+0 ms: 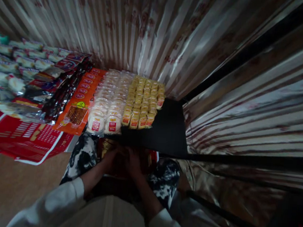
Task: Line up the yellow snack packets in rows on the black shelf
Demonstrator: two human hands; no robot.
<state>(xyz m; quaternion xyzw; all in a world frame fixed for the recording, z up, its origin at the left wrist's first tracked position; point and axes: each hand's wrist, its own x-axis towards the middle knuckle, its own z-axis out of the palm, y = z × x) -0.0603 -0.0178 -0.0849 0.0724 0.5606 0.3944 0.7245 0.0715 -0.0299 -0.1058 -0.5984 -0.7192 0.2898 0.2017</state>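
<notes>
Both forearms reach down to a dark red package (pixel 151 160) on my lap, just below the edge of a black tabletop (pixel 165 132). My left hand (pixel 110 156) is at its left part, close to some yellow wrapped pieces (pixel 106 146). Beside it, my right hand (pixel 132 160) lies over the middle of the package. Deep shadow hides the fingers of both hands, so I cannot tell what they grip. Rows of yellow-wrapped snack packs (pixel 143 102) and clear-wrapped round white crackers (pixel 106 105) lie on the tabletop ahead of my hands.
Left of the crackers lie an orange snack bag (pixel 79 101), dark glossy packets (pixel 66 73) and many white wrapped packs (pixel 19 61). A red printed bag (pixel 26 137) hangs off the table's left front. Striped curtains (pixel 138 26) enclose the back and right, with a dark bar (pixel 243 54).
</notes>
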